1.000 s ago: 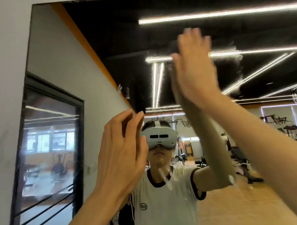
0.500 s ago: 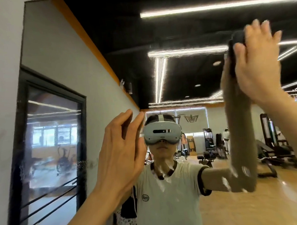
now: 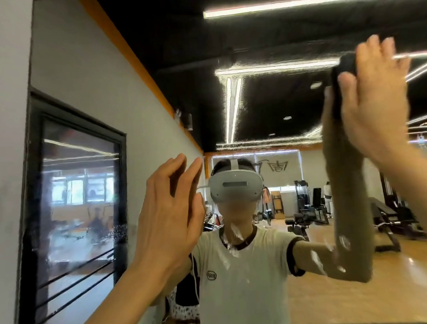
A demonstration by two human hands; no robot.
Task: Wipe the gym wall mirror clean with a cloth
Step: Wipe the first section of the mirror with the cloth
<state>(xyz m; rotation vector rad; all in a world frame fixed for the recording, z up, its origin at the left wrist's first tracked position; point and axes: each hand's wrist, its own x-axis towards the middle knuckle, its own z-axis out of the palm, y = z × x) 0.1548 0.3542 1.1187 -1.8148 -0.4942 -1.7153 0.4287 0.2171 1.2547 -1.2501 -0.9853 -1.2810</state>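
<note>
shirt chest logo (image 3: 211, 275): small dark oval badge on the white shirt reflected in the mirror (image 3: 154, 66), letters too small to read
far wall emblem (image 3: 277, 167): dark stylised sign, reflected, not legible
other text: none readable

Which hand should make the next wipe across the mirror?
Right. The right hand already presses the dark cloth against the mirror; the left hand is bare, with nothing to wipe with.

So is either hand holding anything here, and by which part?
The right hand presses a dark cloth against the mirror; the grip point is hidden. The left hand holds nothing.
</note>
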